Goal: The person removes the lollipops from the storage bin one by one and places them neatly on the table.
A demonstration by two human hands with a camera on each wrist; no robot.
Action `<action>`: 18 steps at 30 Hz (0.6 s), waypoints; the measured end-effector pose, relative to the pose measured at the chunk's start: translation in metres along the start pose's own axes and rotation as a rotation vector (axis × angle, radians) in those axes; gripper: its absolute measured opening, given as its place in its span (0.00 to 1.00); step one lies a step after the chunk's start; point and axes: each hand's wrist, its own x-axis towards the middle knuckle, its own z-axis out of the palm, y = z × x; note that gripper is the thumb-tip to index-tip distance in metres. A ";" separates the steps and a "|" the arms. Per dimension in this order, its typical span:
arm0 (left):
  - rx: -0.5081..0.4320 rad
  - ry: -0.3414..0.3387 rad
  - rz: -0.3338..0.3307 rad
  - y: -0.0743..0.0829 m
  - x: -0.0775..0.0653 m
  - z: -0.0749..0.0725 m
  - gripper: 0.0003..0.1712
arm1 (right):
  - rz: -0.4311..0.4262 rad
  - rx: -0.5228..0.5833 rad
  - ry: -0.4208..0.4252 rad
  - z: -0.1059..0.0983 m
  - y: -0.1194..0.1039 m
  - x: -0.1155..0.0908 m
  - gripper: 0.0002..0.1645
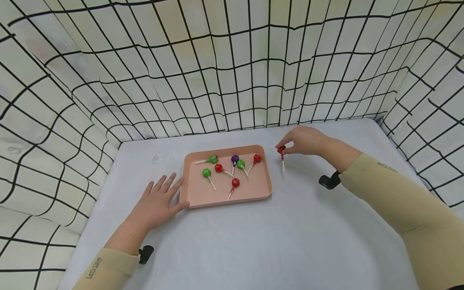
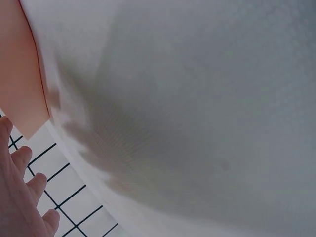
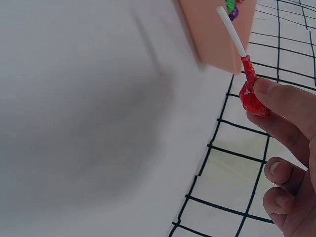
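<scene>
A red-wrapped lollipop (image 3: 251,94) is pinched by its candy head between the thumb and forefinger of my right hand (image 1: 304,141), just right of the tray. Its white stick points down in the head view. The pink tray (image 1: 224,197) holds several lollipops: green ones such as the green lollipop (image 1: 206,173), red ones such as the red lollipop (image 1: 235,183), and a purple lollipop (image 1: 235,158). My left hand (image 1: 156,203) lies at the tray's left side with fingers spread, its thumb at the front left corner. In the left wrist view its fingers show beside the tray's edge.
A white cloth covers the table (image 1: 232,241). A white curtain with a black grid pattern (image 1: 232,80) stands behind the table and along both sides. Each wrist bears a small black device, such as the right wrist device (image 1: 329,181).
</scene>
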 end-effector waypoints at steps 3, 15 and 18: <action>0.001 0.003 0.000 0.001 0.000 -0.001 0.53 | -0.007 0.007 -0.019 0.006 0.002 0.000 0.19; -0.009 0.006 -0.006 0.002 -0.001 -0.002 0.52 | 0.004 0.033 -0.073 0.039 0.012 0.016 0.17; -0.016 0.009 -0.004 0.002 -0.001 -0.003 0.51 | 0.007 0.037 -0.077 0.043 0.011 0.020 0.16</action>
